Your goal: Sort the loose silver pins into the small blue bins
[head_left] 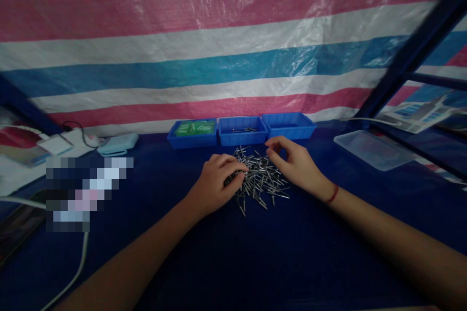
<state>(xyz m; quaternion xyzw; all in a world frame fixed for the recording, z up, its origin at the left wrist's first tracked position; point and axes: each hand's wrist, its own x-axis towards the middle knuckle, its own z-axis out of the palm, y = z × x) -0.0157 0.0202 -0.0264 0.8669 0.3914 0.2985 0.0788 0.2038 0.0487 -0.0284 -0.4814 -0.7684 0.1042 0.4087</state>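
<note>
A loose pile of silver blind rivets (pixel 260 180) lies on the dark blue tabletop (pixel 233 257). My left hand (pixel 221 180) rests over the pile's left side, its fingers curled and thumb and forefinger tips drawn together; whatever they grip is too small to make out. At the pile's upper right is my right hand (pixel 295 163), with a red cord round the wrist. Its thumb and forefinger are bent into a pinch, and I cannot see what, if anything, is between them. Behind the pile, the middle blue bin (pixel 242 138) contains several rivets.
The left blue bin (pixel 175 142) holds green packets (pixel 196 128); another blue bin (pixel 290 131) stands at the right. A clear plastic lid (pixel 374 149) lies farther right. At left are a light blue case (pixel 118 144), a phone (pixel 22 228) and a white cable (pixel 83 255). Striped sheeting hangs behind.
</note>
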